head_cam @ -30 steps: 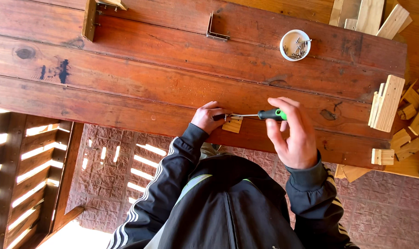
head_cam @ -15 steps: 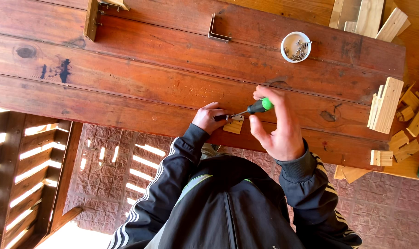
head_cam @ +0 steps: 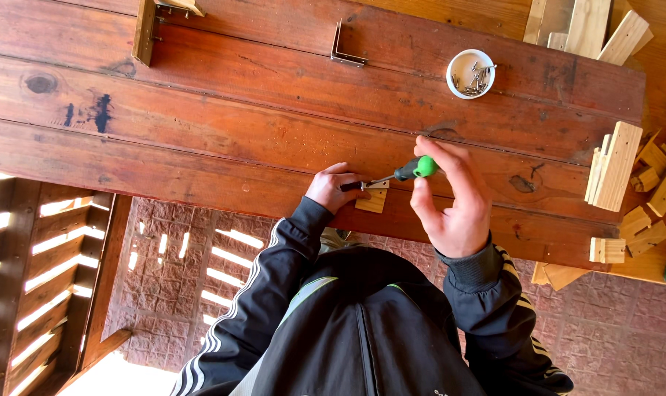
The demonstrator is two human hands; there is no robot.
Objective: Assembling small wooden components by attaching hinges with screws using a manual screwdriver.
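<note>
While L hand point(head_cam: 334, 188) steadies block point(head_cam: 372, 198), R hand point(head_cam: 450, 199) grips screwdriver point(head_cam: 406, 171).

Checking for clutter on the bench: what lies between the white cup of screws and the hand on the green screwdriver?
In the head view, only bare red-brown planks and a seam lie between the cup and the right hand gripping the screwdriver.

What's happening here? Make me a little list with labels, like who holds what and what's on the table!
left hand: left hand presses on a small wood block at the table edge
right hand: right hand grips a green-handled screwdriver, tip towards the block
table: reddish wooden planks
cup: white cup holding screws
bracket: metal bracket near the far side
wood pieces: stack of wood offcuts at the table's end
</note>
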